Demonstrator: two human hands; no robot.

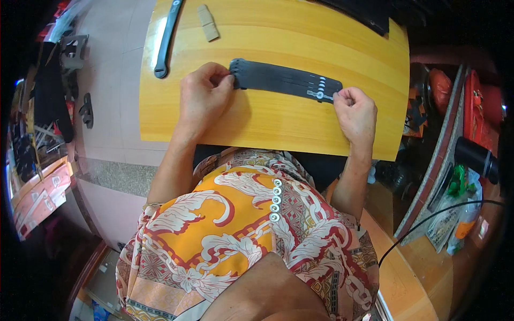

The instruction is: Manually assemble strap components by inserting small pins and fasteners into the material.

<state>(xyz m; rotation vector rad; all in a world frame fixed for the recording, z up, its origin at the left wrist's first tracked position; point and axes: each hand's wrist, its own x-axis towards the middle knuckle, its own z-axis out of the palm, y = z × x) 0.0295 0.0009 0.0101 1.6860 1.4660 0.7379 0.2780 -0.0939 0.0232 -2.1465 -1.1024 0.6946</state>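
Note:
Several flat black straps (278, 78) lie side by side in a close, slightly fanned row across the yellow wooden table (300, 128). Their left ends are rounded, and small white marks line up near their right ends. My left hand (203, 96) has its fingers closed at the lower left end of the row, with thumb and forefinger at the nearest strap. At the opposite end, my right hand (356, 109) pinches the tip of the nearest strap. That fingertip contact is partly hidden by the fingers.
One more black strap (168, 40) with a slotted end lies apart at the table's far left. Beside it is a tan folded strip (208, 23). A dark object (358, 13) covers the far right corner. Right of the table, a black cable (428, 216) curves past plastic bags (463, 211).

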